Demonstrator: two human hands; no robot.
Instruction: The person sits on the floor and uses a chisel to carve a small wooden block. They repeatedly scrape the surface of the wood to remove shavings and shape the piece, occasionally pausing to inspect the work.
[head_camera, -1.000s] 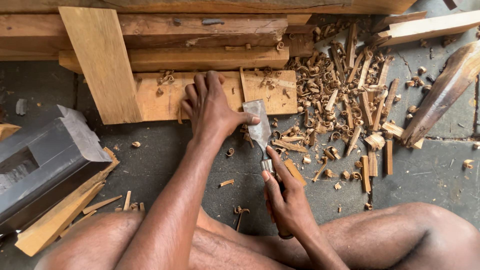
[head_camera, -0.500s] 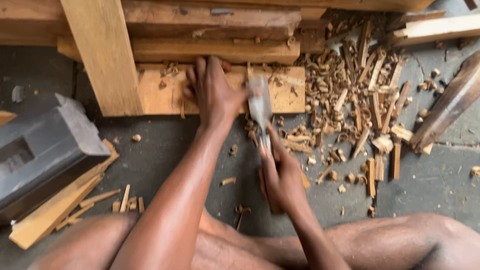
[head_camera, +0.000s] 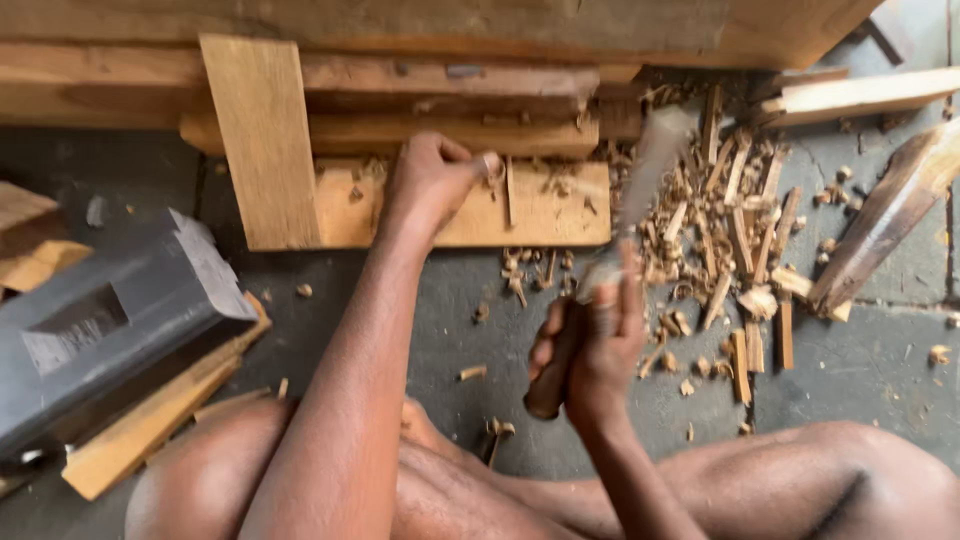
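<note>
Head view, looking down at a person seated on a dark floor, bare legs at the bottom edge. Landmark: a short, pale wooden block lying flat on the floor near the middle.

Left hand rests on the left part of that block, curled, thumb and fingertips pinched narrowly around a thin sliver of wood that stands on the block's top face.

Right hand is below and just right of the block, closed in a fist around the dark wooden handle of a chopping knife. Its broad blade is raised and blurred, slanting up past the block's right end, apart from the wood.

A wide upright plank overlaps the block's left end. Longer timber beams lie stacked just behind the block. Right of the block, a heap of wood chips and splinters covers the floor. Well left of the block sits a dark grey block with a rectangular slot, resting on pale wood offcuts.
</note>
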